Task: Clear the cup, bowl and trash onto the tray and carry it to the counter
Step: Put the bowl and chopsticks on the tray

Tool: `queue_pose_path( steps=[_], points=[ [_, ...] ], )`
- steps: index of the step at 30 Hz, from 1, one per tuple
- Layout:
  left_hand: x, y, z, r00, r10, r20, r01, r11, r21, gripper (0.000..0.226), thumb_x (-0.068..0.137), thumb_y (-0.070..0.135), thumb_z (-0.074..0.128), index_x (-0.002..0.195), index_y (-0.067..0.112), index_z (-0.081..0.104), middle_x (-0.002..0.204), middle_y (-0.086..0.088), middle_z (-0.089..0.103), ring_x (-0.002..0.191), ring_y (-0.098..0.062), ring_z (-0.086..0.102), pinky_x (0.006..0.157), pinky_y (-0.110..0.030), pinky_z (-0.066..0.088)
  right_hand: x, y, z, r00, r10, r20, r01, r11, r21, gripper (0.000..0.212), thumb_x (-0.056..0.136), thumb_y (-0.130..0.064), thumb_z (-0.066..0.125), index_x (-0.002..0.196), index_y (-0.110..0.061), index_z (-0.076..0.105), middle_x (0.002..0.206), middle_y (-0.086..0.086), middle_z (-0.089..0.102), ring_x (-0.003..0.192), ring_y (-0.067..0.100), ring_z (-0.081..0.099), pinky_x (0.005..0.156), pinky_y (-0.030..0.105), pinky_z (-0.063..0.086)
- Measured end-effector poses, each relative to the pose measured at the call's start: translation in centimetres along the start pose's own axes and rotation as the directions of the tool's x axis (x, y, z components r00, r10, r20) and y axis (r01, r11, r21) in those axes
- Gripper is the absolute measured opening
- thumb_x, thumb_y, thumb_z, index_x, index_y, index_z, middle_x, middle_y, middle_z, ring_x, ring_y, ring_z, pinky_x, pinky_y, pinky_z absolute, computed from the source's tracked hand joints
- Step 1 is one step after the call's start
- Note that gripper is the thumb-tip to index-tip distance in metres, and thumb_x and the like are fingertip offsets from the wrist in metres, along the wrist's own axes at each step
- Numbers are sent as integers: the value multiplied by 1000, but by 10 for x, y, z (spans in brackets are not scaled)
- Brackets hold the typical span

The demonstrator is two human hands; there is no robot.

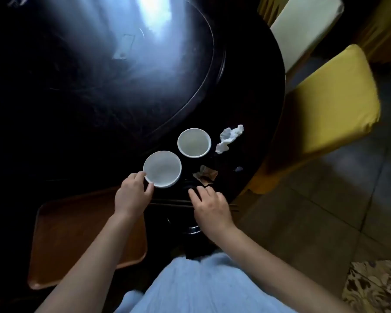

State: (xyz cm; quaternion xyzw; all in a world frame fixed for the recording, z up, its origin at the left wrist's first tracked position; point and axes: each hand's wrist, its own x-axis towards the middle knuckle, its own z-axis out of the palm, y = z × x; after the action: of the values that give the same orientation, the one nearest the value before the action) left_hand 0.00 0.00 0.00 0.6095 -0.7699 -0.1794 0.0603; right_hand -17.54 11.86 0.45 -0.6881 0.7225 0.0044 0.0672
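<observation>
Pale blue garment (203,288) nearest at 6 o'clock, flat brown plastic tray (77,236) at 8 o'clock on dark round table (77,98), left hand (132,195) pinching round white bowl (162,168) rim, right hand (209,205) fingers spread and empty, white cup (194,142) at 12 o'clock of it, crumpled brown wrapper (205,175) just beside, crumpled white tissue (229,138) at 1 o'clock, yellow cushioned chair (330,114) at 3 o'clock.

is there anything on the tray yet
No, the brown tray is bare, while both white bowls and the crumpled napkin sit on the dark table.

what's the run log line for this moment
left hand gripping white bowl rim | right hand empty | cup, tissue on table | tray empty
</observation>
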Motion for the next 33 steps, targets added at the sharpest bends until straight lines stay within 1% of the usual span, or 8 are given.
queue_pose_path(
  steps=[5, 7, 12, 14, 16, 20, 25, 33],
  points=[
    [26, -6, 8, 989, -112, 97, 111, 994, 19, 40, 87, 30, 54, 120, 8, 47, 107, -14, 58, 98, -33, 56, 68, -43, 49, 21, -3, 7, 983, -181, 18, 182, 971, -157, 53, 63, -30, 76, 115, -24, 63, 96, -2, 70, 85, 15, 65, 65, 27, 54],
    [34, -9, 14, 983, -122, 138, 128, 991, -34, 34, 88, 28, 52, 116, 9, 48, 102, -13, 59, 92, -30, 57, 68, -43, 49, 27, -2, 9, 981, -193, 11, 192, 966, -173, 50, 59, -31, 77, 107, -25, 68, 84, -3, 71, 76, 13, 66, 58, 23, 53],
    [48, -15, 22, 954, -216, 208, 261, 940, -218, 17, 90, 19, 45, 104, 11, 52, 87, -8, 60, 68, -17, 55, 52, -31, 42, 31, -4, 10, 974, -219, 63, 228, 951, -208, 37, 49, -27, 79, 86, -25, 73, 62, -4, 68, 57, 10, 62, 46, 20, 47],
    [54, -18, 23, 918, -282, 278, 373, 852, -367, 22, 90, 15, 44, 109, 11, 55, 93, -11, 63, 67, -14, 58, 54, -27, 45, 32, -5, 10, 970, -229, 87, 242, 948, -205, 24, 47, -24, 79, 70, -24, 72, 54, -5, 65, 50, 10, 59, 42, 19, 43],
    [59, -22, 23, 858, -327, 396, 501, 702, -506, 30, 90, 13, 45, 118, 9, 53, 103, -14, 62, 73, -18, 62, 60, -29, 51, 32, -6, 11, 966, -228, 121, 248, 949, -196, 18, 44, -23, 80, 58, -23, 68, 48, -5, 62, 45, 10, 57, 38, 18, 40],
    [61, -33, 20, 773, -271, 574, 622, 502, -601, 33, 90, 8, 46, 123, 9, 49, 104, -16, 62, 77, -24, 68, 61, -27, 56, 29, -9, 13, 960, -207, 190, 244, 951, -191, 21, 40, -24, 82, 53, -22, 65, 45, -5, 60, 42, 8, 56, 35, 16, 37],
    [59, -31, 15, 787, -244, 567, 612, 423, -668, 33, 85, 0, 48, 117, 3, 52, 100, -23, 64, 72, -27, 69, 55, -21, 57, 25, -12, 8, 961, -180, 213, 211, 968, -138, 27, 32, -20, 83, 44, -21, 58, 41, -4, 57, 39, 9, 54, 33, 16, 36],
    [42, -44, -10, 853, -158, 497, 522, 277, -807, 30, 86, 5, 53, 116, 6, 57, 101, -21, 66, 77, -25, 72, 62, -21, 56, 16, -17, 2, 973, -133, 186, 150, 985, -81, 34, 26, -14, 86, 45, -22, 59, 41, -5, 56, 39, 8, 54, 31, 15, 36]
  ],
)
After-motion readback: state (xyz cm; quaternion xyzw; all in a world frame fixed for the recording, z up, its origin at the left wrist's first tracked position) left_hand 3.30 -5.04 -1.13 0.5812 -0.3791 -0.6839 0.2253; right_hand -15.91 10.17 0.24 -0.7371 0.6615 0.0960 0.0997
